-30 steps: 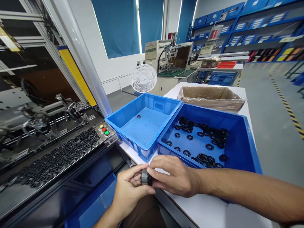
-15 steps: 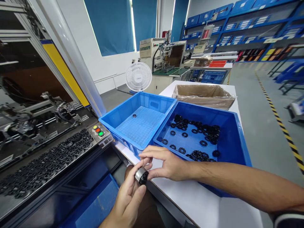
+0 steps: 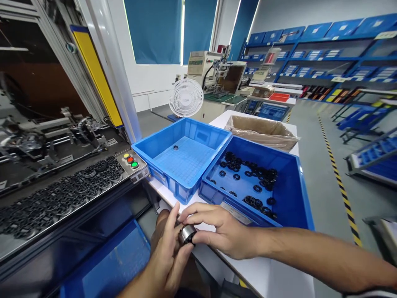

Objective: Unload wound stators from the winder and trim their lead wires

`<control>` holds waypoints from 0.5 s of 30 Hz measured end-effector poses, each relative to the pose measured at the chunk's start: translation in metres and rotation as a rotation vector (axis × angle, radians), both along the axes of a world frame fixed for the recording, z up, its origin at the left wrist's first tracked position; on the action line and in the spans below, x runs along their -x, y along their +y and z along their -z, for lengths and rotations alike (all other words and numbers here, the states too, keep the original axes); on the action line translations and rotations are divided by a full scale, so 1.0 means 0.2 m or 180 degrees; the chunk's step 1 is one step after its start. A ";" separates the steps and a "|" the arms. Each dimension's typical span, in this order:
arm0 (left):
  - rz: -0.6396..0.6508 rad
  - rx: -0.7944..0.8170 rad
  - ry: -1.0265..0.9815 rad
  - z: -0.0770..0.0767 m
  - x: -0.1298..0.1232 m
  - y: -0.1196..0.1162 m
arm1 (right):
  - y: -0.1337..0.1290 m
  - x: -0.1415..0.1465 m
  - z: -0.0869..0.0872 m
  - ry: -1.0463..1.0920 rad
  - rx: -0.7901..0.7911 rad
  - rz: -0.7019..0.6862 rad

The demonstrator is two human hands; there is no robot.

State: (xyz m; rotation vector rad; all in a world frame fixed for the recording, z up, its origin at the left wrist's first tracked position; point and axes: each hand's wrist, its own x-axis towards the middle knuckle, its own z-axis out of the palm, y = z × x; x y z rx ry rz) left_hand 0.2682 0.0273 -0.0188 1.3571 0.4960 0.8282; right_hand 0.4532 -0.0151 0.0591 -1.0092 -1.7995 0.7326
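A short metal cylinder (image 3: 187, 234) with a black end piece is held between both hands near the white table's front edge. My left hand (image 3: 169, 252) cradles it from the left and below, thumb against its lower side. My right hand (image 3: 214, 231) grips it from the right, thumb at the black end and fingers over the top. Beyond the hands, a blue bin (image 3: 297, 186) contains many black round parts (image 3: 257, 188). The lighter blue bin (image 3: 186, 182) beside it has one small black part (image 3: 175, 147) inside.
Black rings (image 3: 77, 186) are heaped on the machine ledge at left, beside a panel with coloured buttons (image 3: 134, 164). A plastic-lined carton (image 3: 263, 134) and a white fan (image 3: 186, 98) stand behind the bins. Another blue bin (image 3: 114, 260) sits low at left.
The view has turned and shifted slightly. My right hand's fingers have moved closer over the top of the cylinder, which remains between both hands.
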 end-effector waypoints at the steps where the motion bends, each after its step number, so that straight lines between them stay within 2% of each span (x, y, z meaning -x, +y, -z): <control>1: 0.0057 0.0065 0.0024 -0.01 0.01 0.00 | -0.02 0.03 0.02 0.0151 0.0016 0.0121; 6: 0.0572 0.0634 -0.0359 -0.02 0.04 0.01 | -0.09 0.18 0.17 0.1304 0.0431 0.0753; 8: 0.0548 0.0723 -0.0471 -0.01 0.04 0.01 | -0.10 0.23 0.24 0.1829 0.0578 0.0945; 11: 0.0447 0.0441 -0.0305 0.01 0.06 0.02 | -0.11 0.29 0.31 0.2345 0.0666 0.1033; 15: 0.0417 -0.0254 0.0006 0.00 0.12 0.06 | -0.11 0.32 0.33 0.2342 0.0776 0.1019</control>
